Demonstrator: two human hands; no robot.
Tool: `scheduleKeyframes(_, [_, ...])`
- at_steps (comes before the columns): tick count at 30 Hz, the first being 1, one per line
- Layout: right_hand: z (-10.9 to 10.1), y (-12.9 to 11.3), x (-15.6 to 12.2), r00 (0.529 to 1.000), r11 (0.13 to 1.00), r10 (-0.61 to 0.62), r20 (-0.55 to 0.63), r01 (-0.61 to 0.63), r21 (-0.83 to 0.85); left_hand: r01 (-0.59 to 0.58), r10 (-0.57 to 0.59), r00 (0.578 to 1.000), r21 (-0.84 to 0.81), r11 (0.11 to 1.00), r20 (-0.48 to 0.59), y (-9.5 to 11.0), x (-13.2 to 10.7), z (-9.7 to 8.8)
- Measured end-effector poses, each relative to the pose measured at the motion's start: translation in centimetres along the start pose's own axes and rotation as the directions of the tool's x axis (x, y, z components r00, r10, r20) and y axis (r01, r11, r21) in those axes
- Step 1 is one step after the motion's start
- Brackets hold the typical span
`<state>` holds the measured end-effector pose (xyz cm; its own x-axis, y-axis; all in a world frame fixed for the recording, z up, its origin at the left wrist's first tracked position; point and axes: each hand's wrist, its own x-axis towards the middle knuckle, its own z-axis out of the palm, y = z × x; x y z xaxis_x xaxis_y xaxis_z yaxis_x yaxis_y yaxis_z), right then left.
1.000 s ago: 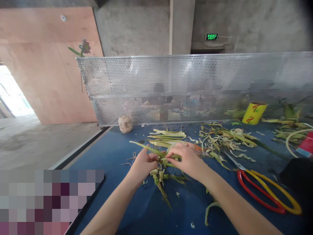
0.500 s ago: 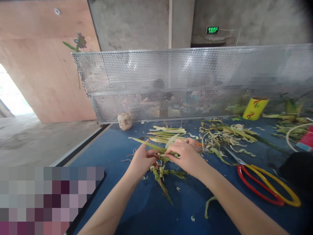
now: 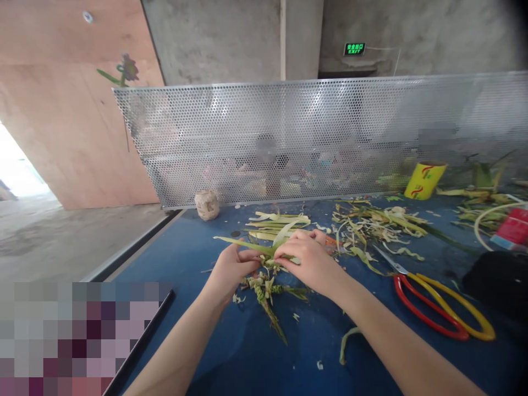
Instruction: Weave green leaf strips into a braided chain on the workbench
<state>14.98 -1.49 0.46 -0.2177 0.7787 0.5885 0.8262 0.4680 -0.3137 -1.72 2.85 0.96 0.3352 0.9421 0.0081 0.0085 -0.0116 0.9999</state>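
Note:
My left hand (image 3: pixel 231 269) has its thumb and fingers closed on a long green leaf strip (image 3: pixel 241 243), whose pointed end sticks out to the left. Facing it, my right hand (image 3: pixel 307 257) pinches the same leafy piece near its middle. A paler strip (image 3: pixel 284 234) rises between the two hands. Just below the fingertips, a knotted leaf piece (image 3: pixel 269 291) with braided green arms and a brown-green stem lies on the blue table (image 3: pixel 239 352). Whether it is joined to the held strip is hidden by my fingers.
Cut leaf strips (image 3: pixel 272 221) lie behind my hands. To the right are a scrap pile (image 3: pixel 371 225), scissors (image 3: pixel 429 302) with red and yellow handles, a dark object (image 3: pixel 495 280) and a yellow roll (image 3: pixel 425 180). A wrapped lump (image 3: pixel 207 205) stands before the perforated metal screen (image 3: pixel 231 137).
The whole view has shifted slightly, so things appear a little further left. Both hands stay on the leaf strip, and the paler strip between them now shows more upright.

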Motion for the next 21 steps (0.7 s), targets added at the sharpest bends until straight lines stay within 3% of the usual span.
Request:
scheduleKeyframes(11, [-0.07, -0.5, 0.0, 0.999, 0.994, -0.034, 0.037, 0.038, -0.104, 0.034, -0.036, 0.998, -0.034, 0.999, -0.047, -0.14, -0.42, 0.29])
scheduleKeyframes(21, [-0.36, -0.49, -0.08, 0.994, 0.99, -0.068, 0.089, 0.078, -0.116, 0.052, -0.053, 0.999, -0.055, 0.997, -0.002, 0.07, -0.61, 0.61])
